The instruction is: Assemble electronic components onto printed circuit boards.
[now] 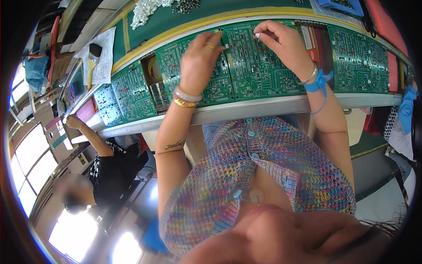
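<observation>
Green circuit boards lie in a row along a metal rail. My left hand (200,61) is over the left one (169,66) of the two boards in front of me. It is smeared by motion, so I cannot tell how its fingers stand or whether they hold anything. A small white part (227,46) shows near its fingertips. Above the right one (250,75) of these boards is my right hand (285,46), thumb and forefinger drawn together. Whatever may be between them is too small to make out. A blue wrist strap (318,82) with a cord circles my right wrist.
Beyond the rail lie a heap of small white parts (147,11), a dark heap (187,5) and a blue bin (340,6). More boards (360,61) sit at both sides. At left are a paper sheet (103,57), a brush (93,57) and another person (116,171).
</observation>
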Available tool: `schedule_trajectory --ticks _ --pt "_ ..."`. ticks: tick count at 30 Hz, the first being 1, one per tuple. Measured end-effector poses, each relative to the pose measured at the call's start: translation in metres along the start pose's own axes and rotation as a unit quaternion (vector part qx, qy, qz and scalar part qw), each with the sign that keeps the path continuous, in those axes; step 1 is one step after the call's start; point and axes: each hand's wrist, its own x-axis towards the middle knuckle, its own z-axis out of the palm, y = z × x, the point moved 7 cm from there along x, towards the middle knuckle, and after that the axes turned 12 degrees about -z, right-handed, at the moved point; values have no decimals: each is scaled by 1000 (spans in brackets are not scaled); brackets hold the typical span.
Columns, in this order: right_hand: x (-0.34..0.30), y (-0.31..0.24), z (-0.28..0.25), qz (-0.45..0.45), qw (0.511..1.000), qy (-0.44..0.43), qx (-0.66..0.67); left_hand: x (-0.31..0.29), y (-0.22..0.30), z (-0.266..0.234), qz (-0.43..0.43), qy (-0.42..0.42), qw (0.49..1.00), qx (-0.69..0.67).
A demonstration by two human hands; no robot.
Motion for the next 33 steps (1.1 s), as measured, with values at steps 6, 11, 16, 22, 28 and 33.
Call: schedule_trajectory --ticks 6,11,16,22,28,33 --pt "-1 -7 2 10 997 -39 -66 50 -135 -57 -174 118 974 88" --pt "9 -14 16 -47 988 -76 -124 76 -206 -55 -198 67 962 173" --pt "22 -7 40 -136 964 -123 -191 80 -197 -52 -156 69 964 203" --pt "26 0 52 -141 953 -147 -224 61 -164 -69 -235 85 959 131" --pt "25 1 51 -141 940 -159 -266 37 -112 -65 -128 47 983 -124" --pt "28 -10 63 -185 913 -190 -310 3 -114 -58 -176 -11 968 -180"
